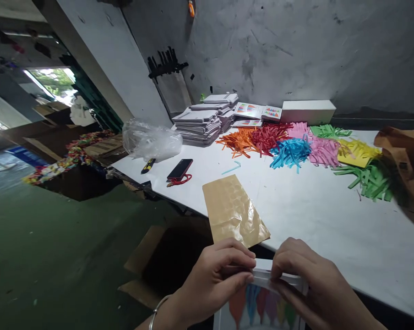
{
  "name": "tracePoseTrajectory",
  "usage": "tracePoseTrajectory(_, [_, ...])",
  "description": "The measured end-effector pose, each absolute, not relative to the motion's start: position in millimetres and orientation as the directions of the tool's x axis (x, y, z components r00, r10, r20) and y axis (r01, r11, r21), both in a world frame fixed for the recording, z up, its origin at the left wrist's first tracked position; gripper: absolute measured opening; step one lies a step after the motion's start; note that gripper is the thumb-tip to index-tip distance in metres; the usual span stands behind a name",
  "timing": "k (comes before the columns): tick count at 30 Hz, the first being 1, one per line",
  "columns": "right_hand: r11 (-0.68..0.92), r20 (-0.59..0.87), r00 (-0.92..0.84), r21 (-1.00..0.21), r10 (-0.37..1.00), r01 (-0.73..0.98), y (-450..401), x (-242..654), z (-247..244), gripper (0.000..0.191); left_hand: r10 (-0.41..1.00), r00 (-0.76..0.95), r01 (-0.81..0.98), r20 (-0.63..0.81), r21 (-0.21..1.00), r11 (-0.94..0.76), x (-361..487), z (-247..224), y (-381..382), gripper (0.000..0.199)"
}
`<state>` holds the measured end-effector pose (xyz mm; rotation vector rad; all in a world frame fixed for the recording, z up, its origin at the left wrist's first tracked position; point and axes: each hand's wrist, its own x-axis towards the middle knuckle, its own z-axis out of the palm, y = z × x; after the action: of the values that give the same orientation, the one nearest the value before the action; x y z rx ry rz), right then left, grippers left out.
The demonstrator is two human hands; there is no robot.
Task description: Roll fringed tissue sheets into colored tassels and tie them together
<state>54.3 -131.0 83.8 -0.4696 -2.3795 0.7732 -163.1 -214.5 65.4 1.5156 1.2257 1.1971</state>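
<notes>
Your box [261,293] is white, patterned with a row of pointed shapes in orange, blue, red, purple, yellow and green. You face a white surface [317,201], a tan envelope [234,208], and orange, red, pink, blue, yellow and green fringes [291,152].

The head camera faces forward and down, hands [216,269] near.

The left grip [219,270] and the right grip [308,272] pinch the upper edge of a white pack [260,302] printed with coloured tassels. Just beyond, a shiny tan envelope [235,210] overhangs the edge of the white surface [317,211]. Farther back lie a black device [180,169] with a red cord [182,180], a yellow-and-black cutter [148,166], crumpled clear plastic [152,141], stacked flat cartons [196,126], and fringed bundles [291,152] in orange, red, blue, pink, yellow and green.
</notes>
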Motion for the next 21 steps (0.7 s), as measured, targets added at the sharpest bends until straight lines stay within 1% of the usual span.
tracePoseTrajectory(5, [0.792,0.475,-0.707,-0.577,0.524,0.199,-136,52,72,0.016,0.981,0.092,0.185,0.168,0.966,-0.183,-160,67,-212,0.019])
tracePoseTrajectory(11, [0.770,0.464,-0.685,-0.596,0.562,0.228,-136,54,64,0.012,0.975,0.111,0.211,0.193,0.954,-0.212,-161,68,-207,0.021])
tracePoseTrajectory(12, [0.772,0.484,-0.663,-0.591,0.572,0.235,-136,55,61,0.010,0.975,0.113,0.211,0.189,0.955,-0.209,-161,68,-206,0.020])
tracePoseTrajectory(13, [0.778,0.520,-0.625,-0.579,0.582,0.243,-135,56,57,0.015,0.977,0.113,0.208,0.182,0.957,-0.202,-161,68,-206,0.019])
tracePoseTrajectory(15, [0.802,0.619,-0.523,-0.536,0.586,0.265,-134,59,49,0.033,0.983,0.105,0.196,0.151,0.966,-0.170,-160,68,-206,0.018])
tracePoseTrajectory(16, [0.822,0.660,-0.495,-0.501,0.565,0.271,-134,60,46,0.036,0.987,0.095,0.183,0.130,0.972,-0.146,-160,67,-206,0.018])
tracePoseTrajectory(17, [0.853,0.694,-0.498,-0.451,0.520,0.263,-134,61,44,0.034,0.991,0.082,0.162,0.110,0.979,-0.122,-159,66,-207,0.020])
tracePoseTrajectory(19, [0.918,0.721,-0.570,-0.336,0.395,0.210,-133,61,44,0.029,0.996,0.054,0.103,0.073,0.992,-0.078,-157,65,-208,0.026])
tracePoseTrajectory(21, [0.954,0.711,-0.640,-0.263,0.292,0.143,-133,57,48,0.032,0.997,0.046,0.045,0.057,0.997,-0.059,-154,63,-209,0.035])
